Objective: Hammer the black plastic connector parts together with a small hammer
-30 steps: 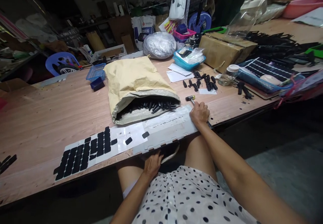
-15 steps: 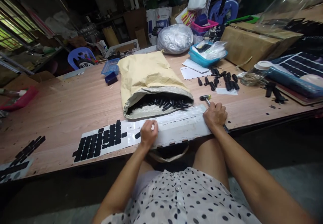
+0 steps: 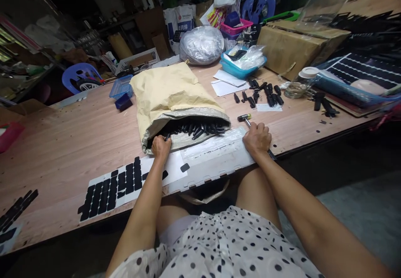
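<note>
Well, the sack (image 3: 172,90) (gaping) lies before a plastic bundle (image 3: 202,46).

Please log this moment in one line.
left hand: at mouth of sack, beside black parts | right hand: gripping hammer | sack: open, on table

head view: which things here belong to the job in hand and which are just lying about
Likely in the job:
hammer, in the right grip
yellow sack of black parts, left grip at its mouth
pale board, close by

Apparently just lying about:
cardboard box
blue basket
plastic-wrapped bundle
</note>
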The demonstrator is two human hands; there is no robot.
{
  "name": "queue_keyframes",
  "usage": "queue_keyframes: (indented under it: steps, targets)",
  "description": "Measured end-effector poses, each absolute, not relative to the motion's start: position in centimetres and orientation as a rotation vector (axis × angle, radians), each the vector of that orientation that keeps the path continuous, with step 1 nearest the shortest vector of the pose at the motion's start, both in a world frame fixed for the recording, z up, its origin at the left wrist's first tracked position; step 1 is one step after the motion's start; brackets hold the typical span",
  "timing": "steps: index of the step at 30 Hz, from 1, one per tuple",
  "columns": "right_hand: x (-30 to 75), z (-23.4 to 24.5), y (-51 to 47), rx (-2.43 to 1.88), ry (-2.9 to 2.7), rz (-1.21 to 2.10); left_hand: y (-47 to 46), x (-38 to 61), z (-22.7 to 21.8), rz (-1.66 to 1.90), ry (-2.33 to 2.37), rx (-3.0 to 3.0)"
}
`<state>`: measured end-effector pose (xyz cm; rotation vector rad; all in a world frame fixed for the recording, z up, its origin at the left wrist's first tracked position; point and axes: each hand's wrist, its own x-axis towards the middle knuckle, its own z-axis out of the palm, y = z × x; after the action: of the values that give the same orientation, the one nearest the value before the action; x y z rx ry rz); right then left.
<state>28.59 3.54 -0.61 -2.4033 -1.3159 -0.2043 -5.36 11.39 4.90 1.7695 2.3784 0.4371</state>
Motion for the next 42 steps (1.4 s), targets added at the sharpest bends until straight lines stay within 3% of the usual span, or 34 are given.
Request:
queue_keyframes:
  steps: [6, 11, 24, 28, 33, 42]
  targets:
    - [28.7, -0.5, 3.7, -2.431, -1.313, -0.155, 4.9, -4.6, 4.2, 0.703, 2.000, 1.922]
    - [28.5, -0.1, 3.8, -2.448, -1.290, -0.173, 1.0, -0.6, 2.8, 0.688, 1.622, 2.013]
    - [29.4, 1.2, 3.2, -2.362, -1.206, 0.047, 0.5, 1.2, 2.0, 0.545, 1.613, 2.080]
    - [27.5, 2.1, -0.6, -2.044, -1.242, 0.098, 0.5, 1.5, 2.0, 0.554, 1.608, 2.029]
    - [22.3, 2.5, -6.7, -1.598, -1.481, 0.406, 0.6, 1.8, 1.9, 0.551, 1.591, 1.993]
    - [19.0, 3.2, -8.2, -1.481, -1.577, 0.541, 0.5, 2.2, 2.4, 0.522, 1.600, 1.944]
